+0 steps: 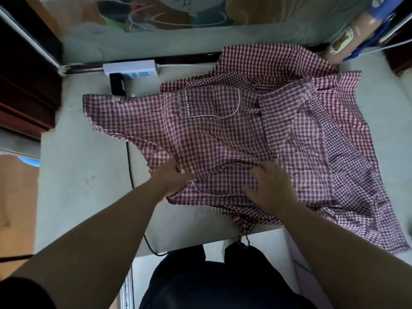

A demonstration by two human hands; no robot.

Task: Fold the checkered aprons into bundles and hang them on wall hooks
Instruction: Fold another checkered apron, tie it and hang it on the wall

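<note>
Gripping apron [211, 139] — left hand [172, 179], right hand [272, 187] atop

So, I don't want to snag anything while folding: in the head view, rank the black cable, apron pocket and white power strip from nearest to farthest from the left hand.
From the left hand, gripping the apron:
1. Black cable, just left of it.
2. Apron pocket, farther up the cloth.
3. White power strip, at the table far edge.

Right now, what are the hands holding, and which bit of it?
The left hand pinches the checkered apron at its near edge. The right hand lies on the cloth nearby; whether it grips is too blurred to tell.
</note>
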